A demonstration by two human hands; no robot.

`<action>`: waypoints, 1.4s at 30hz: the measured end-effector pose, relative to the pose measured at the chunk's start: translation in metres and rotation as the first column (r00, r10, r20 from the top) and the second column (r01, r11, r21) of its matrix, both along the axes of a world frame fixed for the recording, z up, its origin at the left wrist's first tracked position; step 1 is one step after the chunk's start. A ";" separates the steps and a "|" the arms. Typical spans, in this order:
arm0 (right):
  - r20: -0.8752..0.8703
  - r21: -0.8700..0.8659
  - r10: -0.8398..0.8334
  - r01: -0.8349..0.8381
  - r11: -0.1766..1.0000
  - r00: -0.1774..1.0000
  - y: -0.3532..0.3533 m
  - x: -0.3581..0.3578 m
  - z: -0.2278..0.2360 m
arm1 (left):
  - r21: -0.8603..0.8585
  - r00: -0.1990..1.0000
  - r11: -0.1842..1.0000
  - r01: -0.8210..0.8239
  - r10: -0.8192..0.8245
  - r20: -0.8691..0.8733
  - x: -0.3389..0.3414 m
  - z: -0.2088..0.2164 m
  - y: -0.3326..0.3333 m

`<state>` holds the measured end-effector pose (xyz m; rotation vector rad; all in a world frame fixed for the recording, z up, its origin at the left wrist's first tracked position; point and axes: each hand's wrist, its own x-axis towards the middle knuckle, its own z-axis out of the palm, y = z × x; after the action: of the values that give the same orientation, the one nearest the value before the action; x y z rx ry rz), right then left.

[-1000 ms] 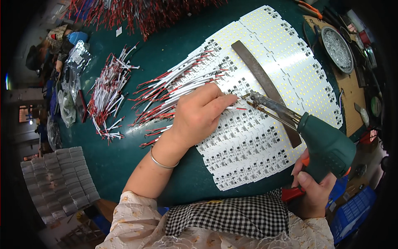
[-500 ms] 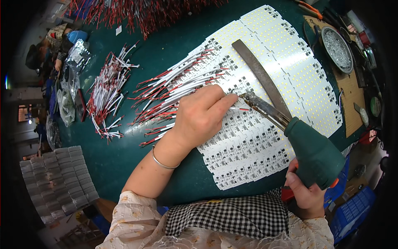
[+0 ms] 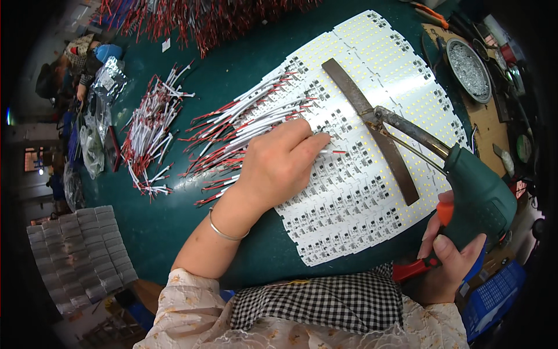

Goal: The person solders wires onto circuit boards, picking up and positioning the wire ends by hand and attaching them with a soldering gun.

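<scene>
My left hand (image 3: 282, 160) rests over the white LED circuit panels (image 3: 360, 200), thumb and forefinger pinched at the small black components. A short wire lead (image 3: 333, 152) with a white sleeve and red end pokes out from under this hand. My right hand (image 3: 447, 256) grips a dark green soldering gun (image 3: 479, 195) with a red-orange trigger part. Its tip lies over a flat dark metal bar (image 3: 395, 160) set across the panels, apart from my left fingers. Rows of red and white wire leads (image 3: 250, 110) fan out from the panels' left side.
A loose pile of wire leads (image 3: 152, 125) lies on the green table (image 3: 174, 232) to the left. More red wires (image 3: 203, 20) heap at the back. A metal bowl (image 3: 469, 70) of silvery bits stands right. Wrapped stacks (image 3: 81, 250) sit lower left; another person is far left.
The soldering gun has moved right, its tip lifting away from my left fingertips to the metal bar. My left hand has stayed almost still.
</scene>
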<state>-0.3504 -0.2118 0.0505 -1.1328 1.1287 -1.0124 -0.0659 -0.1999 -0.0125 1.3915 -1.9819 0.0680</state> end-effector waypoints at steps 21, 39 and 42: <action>0.017 -0.024 0.012 -0.012 1.000 1.000 -0.008 0.000 -0.004 | 0.121 0.981 0.979 -0.167 0.177 -0.075 -0.006 0.007 -0.011; 0.043 0.019 0.025 -0.026 0.999 0.999 -0.008 0.008 -0.011 | 0.111 0.982 0.984 -0.141 0.153 -0.109 -0.008 0.003 -0.016; 0.078 0.060 0.081 -0.086 0.994 0.994 -0.010 0.003 -0.009 | 0.160 0.978 0.978 -0.134 0.156 -0.135 -0.008 0.004 -0.017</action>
<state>-0.3476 -0.2222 0.0415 -1.0738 1.0381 -0.9406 -0.0741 -0.2171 -0.0083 1.5904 -1.7923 -0.1167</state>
